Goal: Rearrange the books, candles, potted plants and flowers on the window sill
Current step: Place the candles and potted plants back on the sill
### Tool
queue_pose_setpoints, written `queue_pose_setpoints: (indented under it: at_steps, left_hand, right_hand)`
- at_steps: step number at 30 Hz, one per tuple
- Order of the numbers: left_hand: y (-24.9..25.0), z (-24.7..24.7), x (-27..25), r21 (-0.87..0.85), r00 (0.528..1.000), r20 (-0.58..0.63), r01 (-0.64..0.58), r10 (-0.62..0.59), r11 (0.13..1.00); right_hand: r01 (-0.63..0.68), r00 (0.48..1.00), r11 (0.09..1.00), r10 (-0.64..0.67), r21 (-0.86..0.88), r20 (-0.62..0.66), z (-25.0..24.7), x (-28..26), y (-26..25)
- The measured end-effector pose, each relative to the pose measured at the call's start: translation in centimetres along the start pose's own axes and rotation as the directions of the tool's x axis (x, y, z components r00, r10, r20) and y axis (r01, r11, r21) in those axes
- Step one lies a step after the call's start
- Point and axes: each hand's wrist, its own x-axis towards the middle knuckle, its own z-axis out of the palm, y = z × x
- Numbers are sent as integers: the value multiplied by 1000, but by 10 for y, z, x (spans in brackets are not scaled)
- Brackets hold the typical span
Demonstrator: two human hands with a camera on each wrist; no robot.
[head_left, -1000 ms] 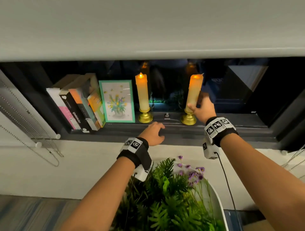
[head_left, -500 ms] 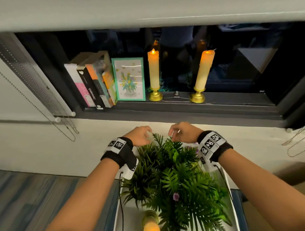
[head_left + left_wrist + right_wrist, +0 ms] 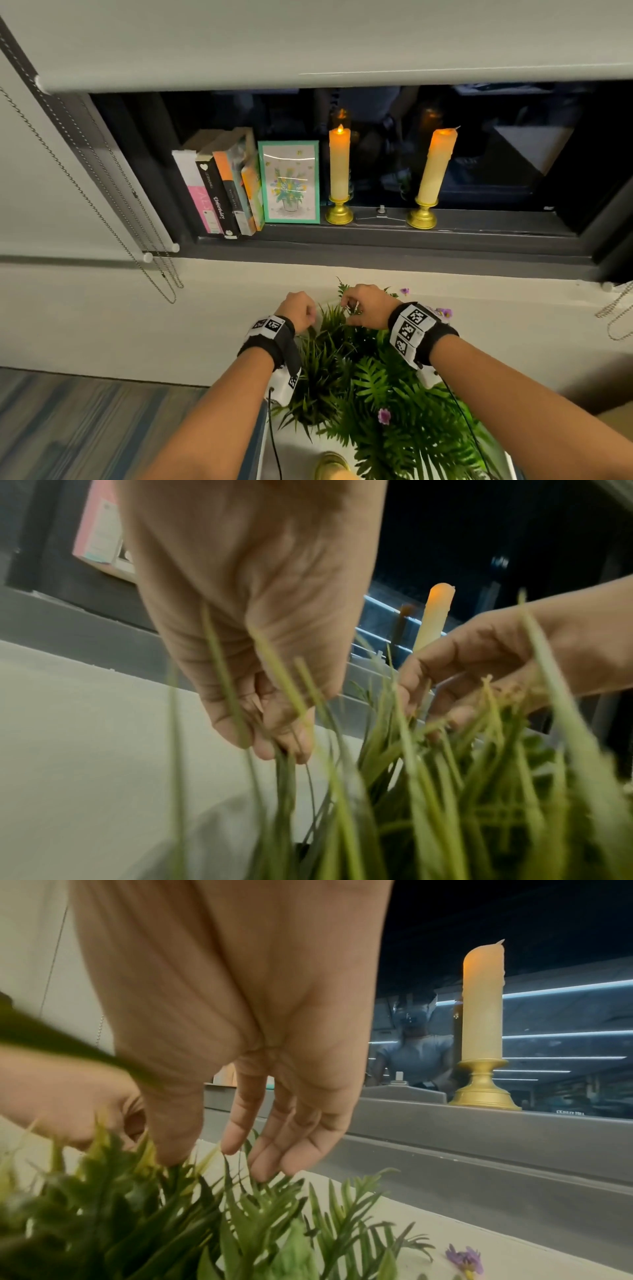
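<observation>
Pinching thin grass blades, my left hand [image 3: 260, 647] is gripping the potted plants [image 3: 363, 383] below the window sill [image 3: 394, 240]; my right hand [image 3: 240, 1031] is reaching in with fingers apart, apparently holding nothing, probably to lift one out. Only the head view is showing books [image 3: 219, 185] filling the sill's left end.

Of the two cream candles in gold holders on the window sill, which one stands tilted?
The right-hand cream candle in its gold holder leans toward the right. The left cream candle, beside the green-framed flower picture, stands upright.
</observation>
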Motion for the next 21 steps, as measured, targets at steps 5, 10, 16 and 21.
queue_pose_setpoints:
  at_steps: [5,10,16,21]
  left_hand:
    - [-3,-17,1,-110,994,-95,-66,56,992]
    - [0,-36,1,-164,983,-148,-135,111,977]
    - [7,-55,-3,-181,969,-191,-192,157,965]
    - [14,-75,-6,-192,947,-264,-237,183,952]
  right_hand:
    - [-7,999,1000,7,4,-32,2,-1,-6]
    - [-35,997,999,33,-37,-68,4,0,-7]
    - [-70,995,991,62,-112,-77,5,1,-8]
    - [-94,992,993,88,-64,-88,10,3,-8]
